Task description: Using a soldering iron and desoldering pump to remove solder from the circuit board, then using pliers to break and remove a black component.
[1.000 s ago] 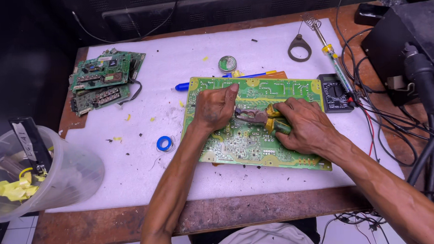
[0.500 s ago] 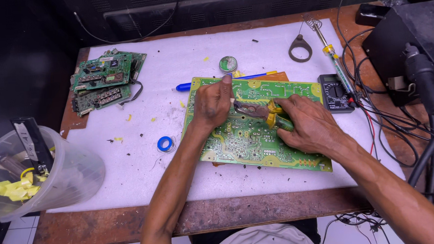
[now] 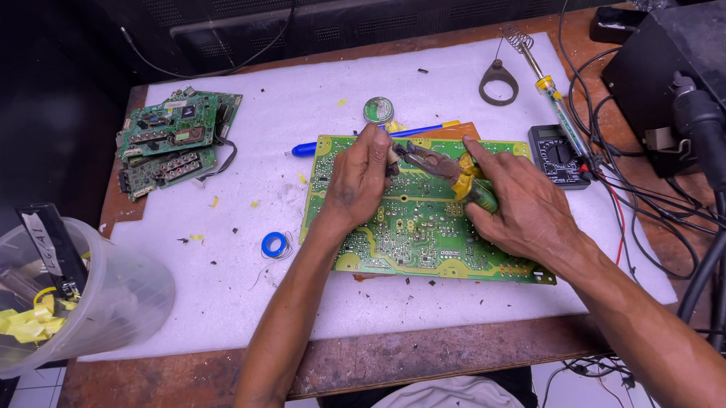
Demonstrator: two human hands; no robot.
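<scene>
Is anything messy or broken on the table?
Small dark and yellow scraps lie scattered over the white mat. Two boards sit stacked crooked at its left corner. The big board under the hands shows no visible break.

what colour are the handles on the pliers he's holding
Yellow and green, on the pliers in the right hand; the head view shows them.

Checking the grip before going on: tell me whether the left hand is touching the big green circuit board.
Touching. The head view shows the left hand pressed flat on the green circuit board, no gap visible.

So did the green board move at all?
No. The board keeps its place next to the blue ring and the meter.
</scene>
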